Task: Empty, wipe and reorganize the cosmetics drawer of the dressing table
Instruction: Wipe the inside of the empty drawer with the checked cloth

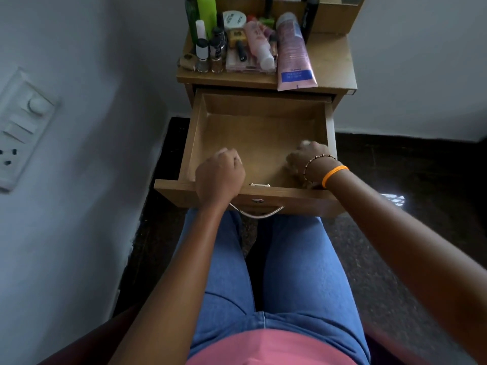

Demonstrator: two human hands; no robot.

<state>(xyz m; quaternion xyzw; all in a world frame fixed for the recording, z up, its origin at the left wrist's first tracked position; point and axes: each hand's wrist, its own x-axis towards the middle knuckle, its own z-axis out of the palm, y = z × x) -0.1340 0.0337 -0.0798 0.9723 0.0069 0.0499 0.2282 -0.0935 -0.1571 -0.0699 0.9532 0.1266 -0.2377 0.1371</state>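
Drawer (pixel 259 143) pulled out, nothing inside but both hands

Left hand (pixel 220 175) fisted over the front-left rim, grip curled tight, nothing visible in it. Right hand (pixel 307 160) down in the front-right corner, blurred, a bit of white showing past the knuckles; can't tell what its grip is doing. Cosmetics crowd the desk (pixel 330 67) top behind the drawer: pink tube (pixel 293 56), green bottle (pixel 207 13), small vials (pixel 209 57). Handle (pixel 257 212) hangs over the person's knees
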